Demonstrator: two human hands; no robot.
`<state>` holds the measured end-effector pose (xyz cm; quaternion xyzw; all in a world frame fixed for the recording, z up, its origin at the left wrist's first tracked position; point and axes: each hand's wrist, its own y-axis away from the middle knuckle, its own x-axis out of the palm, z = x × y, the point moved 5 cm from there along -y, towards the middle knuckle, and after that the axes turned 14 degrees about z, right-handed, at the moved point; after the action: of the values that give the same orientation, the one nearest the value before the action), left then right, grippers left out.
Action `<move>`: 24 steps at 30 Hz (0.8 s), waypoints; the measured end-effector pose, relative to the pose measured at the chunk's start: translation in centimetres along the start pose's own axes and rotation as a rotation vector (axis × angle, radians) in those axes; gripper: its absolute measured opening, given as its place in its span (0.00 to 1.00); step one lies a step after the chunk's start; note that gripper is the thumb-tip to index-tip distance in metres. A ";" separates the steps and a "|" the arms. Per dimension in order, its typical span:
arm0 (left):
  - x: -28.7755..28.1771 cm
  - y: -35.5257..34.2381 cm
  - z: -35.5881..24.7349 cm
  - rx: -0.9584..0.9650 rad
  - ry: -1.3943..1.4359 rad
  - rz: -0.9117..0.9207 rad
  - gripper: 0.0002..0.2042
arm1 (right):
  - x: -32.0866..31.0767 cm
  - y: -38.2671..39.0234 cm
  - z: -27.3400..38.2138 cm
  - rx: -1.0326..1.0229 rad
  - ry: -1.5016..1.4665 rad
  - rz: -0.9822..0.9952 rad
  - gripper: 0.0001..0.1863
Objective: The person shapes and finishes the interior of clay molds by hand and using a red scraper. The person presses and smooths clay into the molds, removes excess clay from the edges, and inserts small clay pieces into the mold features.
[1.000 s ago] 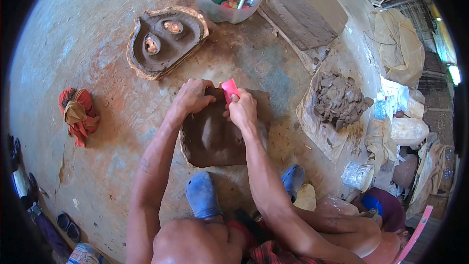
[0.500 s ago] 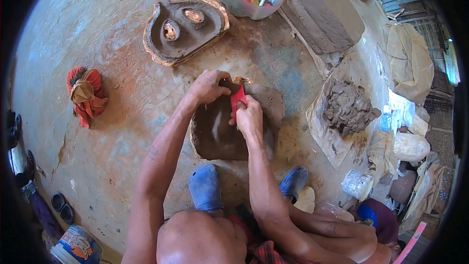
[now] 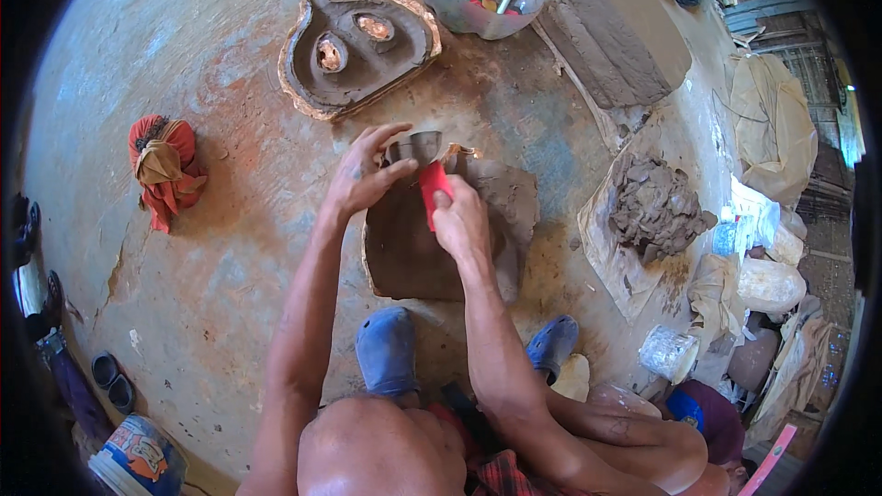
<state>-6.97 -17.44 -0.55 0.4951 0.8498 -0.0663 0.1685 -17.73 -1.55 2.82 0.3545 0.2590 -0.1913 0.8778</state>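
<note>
A mold lined with dark grey clay point(image 3: 413, 257) lies on the floor between my feet, with an orange-brown broken edge showing at its far side. My right hand point(image 3: 464, 220) grips a flat red scraper point(image 3: 434, 193), its far end at the clay's upper edge. Beyond the scraper, a smooth flap of grey clay point(image 3: 421, 144) curls upward. My left hand point(image 3: 366, 172) is beside this flap with thumb and fingers spread apart; whether the fingertips touch it is hard to tell. The mold's far left corner is partly hidden by my hands.
Farther off sits another clay-lined mold point(image 3: 358, 55) with two oval openings. A translucent tub point(image 3: 482, 0) of tools stands near a large clay block point(image 3: 616, 32). Clay scraps point(image 3: 657, 207) are heaped on a cloth at right. A red cloth bundle point(image 3: 165, 161) lies left.
My left hand has shifted left and its fingers have spread from the clay edge. The scraper has moved slightly left with my right hand, and a curled clay flap now shows.
</note>
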 end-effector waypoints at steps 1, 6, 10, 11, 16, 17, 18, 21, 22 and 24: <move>0.4 1.2 0.6 -0.010 -0.006 -0.005 0.32 | -0.2 0.2 0.1 -0.014 -0.061 -0.081 0.13; 3.6 5.8 2.1 -0.469 0.282 -0.164 0.37 | 0.6 0.4 -1.3 -0.015 -0.017 -0.105 0.13; 4.9 7.8 2.7 -0.539 0.381 -0.141 0.25 | 2.4 1.3 -0.7 0.025 -0.036 -0.053 0.12; 4.6 8.1 2.6 -0.522 0.434 -0.155 0.23 | 3.0 1.5 -0.2 0.026 -0.056 -0.024 0.12; 5.4 7.8 3.6 -0.432 0.294 -0.280 0.21 | 2.9 1.7 0.1 -0.075 0.016 -0.044 0.12; 5.2 7.8 3.3 -0.421 0.261 -0.293 0.21 | 3.0 1.8 0.2 -0.074 0.043 -0.008 0.12; 4.9 7.8 3.0 -0.410 0.226 -0.304 0.20 | 3.2 1.8 0.1 -0.070 0.040 -0.003 0.12; 4.6 7.5 2.1 -0.303 0.250 -0.360 0.19 | 3.1 2.2 0.0 -0.073 0.091 0.040 0.11; 4.6 7.7 2.6 -0.310 0.245 -0.354 0.19 | 3.3 2.5 0.5 -0.099 0.126 0.081 0.10; 4.5 8.2 3.7 -0.276 0.382 -0.390 0.17 | 3.7 2.9 0.8 -0.120 0.152 0.126 0.10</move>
<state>-1.10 -10.63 -5.17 0.2984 0.9461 0.1129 0.0556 -13.06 -0.76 2.64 0.3303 0.3133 -0.0923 0.8856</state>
